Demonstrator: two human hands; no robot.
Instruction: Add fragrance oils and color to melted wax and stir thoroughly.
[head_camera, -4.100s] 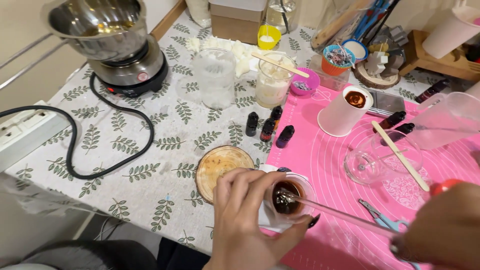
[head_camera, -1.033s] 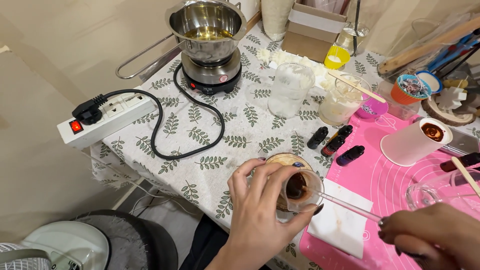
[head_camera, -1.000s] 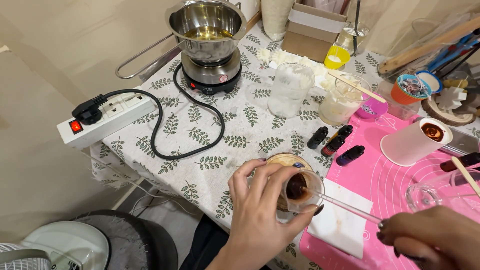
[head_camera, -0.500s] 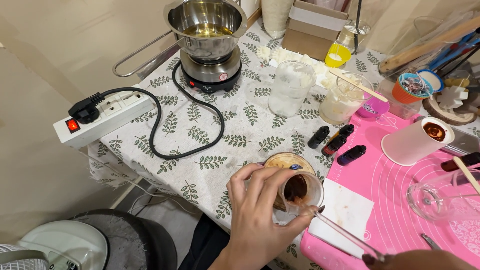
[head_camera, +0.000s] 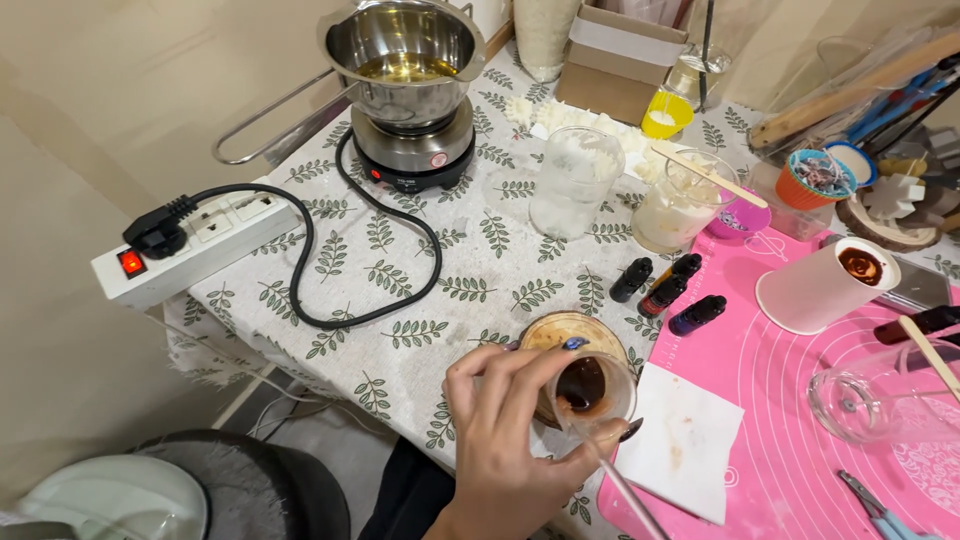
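Gone from view since a moment ago is the right hand, which earlier showed at the lower right edge, so whether it is open or closed cannot be told. Only the thin stirring rod (head_camera: 628, 488) remains, slanting out of the small clear cup (head_camera: 592, 388) of dark brown liquid. Fingers of the left hand (head_camera: 510, 440) curl snugly around that cup, holding it tilted just over a round wooden coaster (head_camera: 560, 331) beside the pink silicone mat (head_camera: 800, 400) and a white paper napkin (head_camera: 686, 438).
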